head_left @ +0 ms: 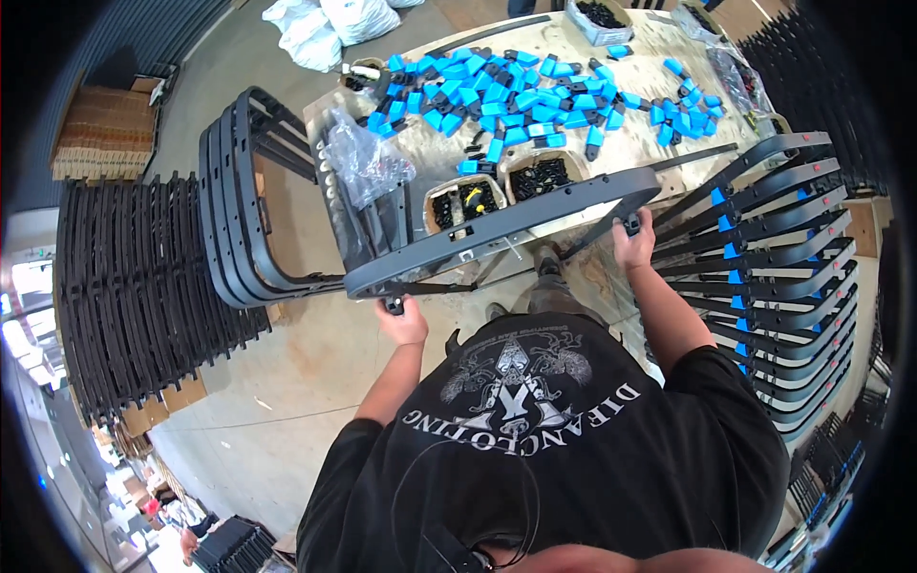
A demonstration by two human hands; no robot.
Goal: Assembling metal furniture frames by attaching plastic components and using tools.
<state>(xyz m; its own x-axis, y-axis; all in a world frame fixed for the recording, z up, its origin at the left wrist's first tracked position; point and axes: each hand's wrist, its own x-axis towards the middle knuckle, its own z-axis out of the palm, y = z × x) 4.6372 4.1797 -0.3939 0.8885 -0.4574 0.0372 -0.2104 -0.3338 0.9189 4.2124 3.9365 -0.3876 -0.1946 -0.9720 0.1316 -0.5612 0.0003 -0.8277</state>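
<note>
Two hands — left hand (405, 325), right hand (632, 239) — grip a grey frame (497, 234); two tubs (464, 202) hold black parts.

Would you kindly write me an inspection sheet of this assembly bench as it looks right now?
Surface: wooden table, largely covered with parts.
Job's things: long dark grey plastic frame held level at the table's near edge.
Clutter: blue-and-black clips scattered across the top; small tubs of black fasteners; clear plastic bag.
Grippers: left hand grips under the frame's left end; right hand grips near its right end.
Cables: nothing seen.
Surroundings: stacked frames with blue clips on the right; bare black frames on the left; white sacks on the concrete floor beyond.
</note>
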